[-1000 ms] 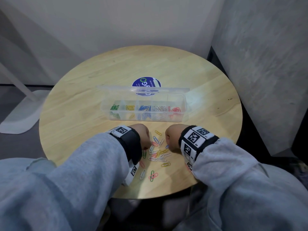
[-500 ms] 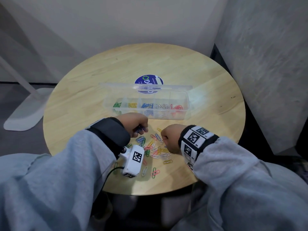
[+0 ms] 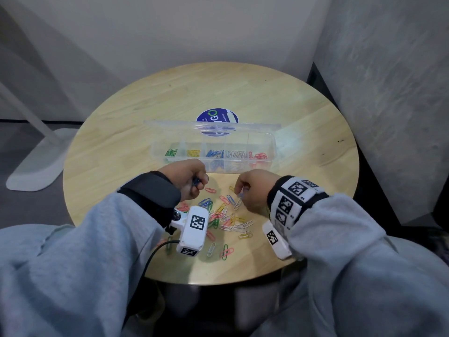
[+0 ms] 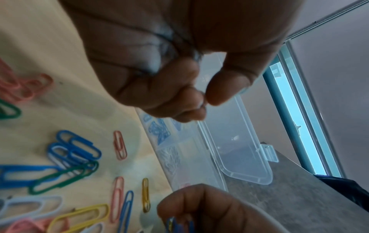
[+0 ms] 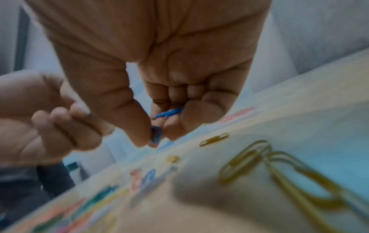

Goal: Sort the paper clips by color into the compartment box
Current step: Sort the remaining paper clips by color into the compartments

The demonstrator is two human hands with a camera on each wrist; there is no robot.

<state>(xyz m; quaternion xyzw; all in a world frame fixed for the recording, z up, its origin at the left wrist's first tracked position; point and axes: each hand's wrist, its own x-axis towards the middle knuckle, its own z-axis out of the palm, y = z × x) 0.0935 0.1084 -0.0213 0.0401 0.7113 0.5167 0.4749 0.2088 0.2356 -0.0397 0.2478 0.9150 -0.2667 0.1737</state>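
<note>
A scatter of coloured clips (image 3: 224, 216) lies on the round table (image 3: 121, 147) at 6 o'clock from the clear box (image 3: 271, 152), between a person's two hands. The right hand (image 3: 255, 190) has its thumb and forefinger pinched on blue clips (image 5: 159, 124), with more blue wire tucked under the curled fingers (image 5: 175, 96). The left hand (image 3: 187, 178) is curled too, a dark blue bit showing at its fingertips in the head view; its own wrist camera shows thumb and fingers closed together, but what they hold is hard to make out there.

The step in hand looks like carrying blue clips to the blue section. It would go best if each hand rose clear of the pile, passed over the near wall and let go low inside the middle compartment, so nothing bounces into the yellow or white ones beside it.

The box stands with its lid (image 3: 211, 125) open at 12 o'clock. From 9 to 3 o'clock its compartments hold green, yellow, blue, white and red clips, each only thinly filled. Many clips of every colour remain on the table, so sorting appears well short of done.
</note>
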